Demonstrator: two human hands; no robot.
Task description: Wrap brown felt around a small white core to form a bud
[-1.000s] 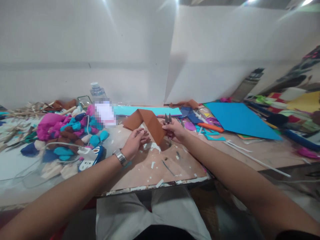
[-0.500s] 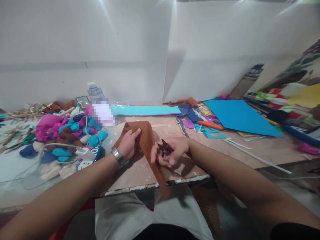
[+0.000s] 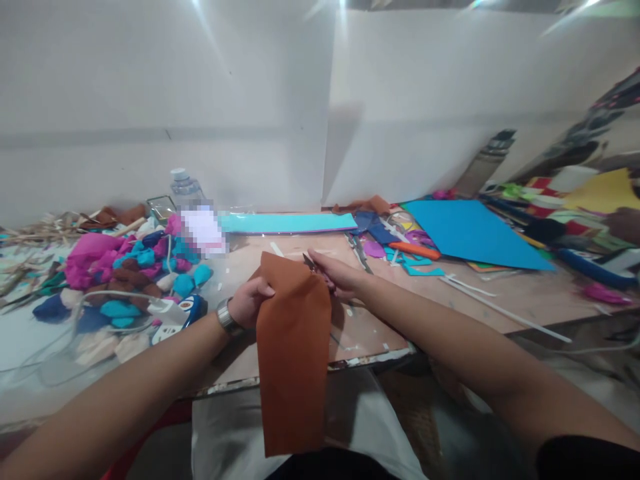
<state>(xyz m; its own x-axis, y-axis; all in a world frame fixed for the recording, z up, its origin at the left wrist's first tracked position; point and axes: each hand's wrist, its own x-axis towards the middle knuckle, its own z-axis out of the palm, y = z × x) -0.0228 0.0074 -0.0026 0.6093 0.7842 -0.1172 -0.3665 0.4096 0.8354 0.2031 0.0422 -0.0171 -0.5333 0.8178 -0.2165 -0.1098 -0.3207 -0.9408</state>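
Note:
My left hand (image 3: 250, 300) grips the upper left edge of a brown-orange sheet (image 3: 294, 360), thumb on top. The sheet hangs broad and flat over the table's front edge, above my lap. At its upper right corner is my right hand (image 3: 334, 272), closed around small dark scissors (image 3: 310, 262). The scissors' tips point up and left, close to the sheet's top edge; part of them is hidden by the fingers and the sheet.
Pink, blue and brown crumpled pieces (image 3: 130, 267) lie left, beside a power strip (image 3: 183, 319) and a bottle (image 3: 184, 187). A turquoise strip (image 3: 290, 223) lies at the back. Rightward are an orange cutter (image 3: 415, 250), a blue sheet (image 3: 475, 230) and white strips (image 3: 510, 312).
The brown-orange sheet has turned from a narrow folded shape to a broad hanging one. My right hand has turned and moved up to its top corner with the scissors.

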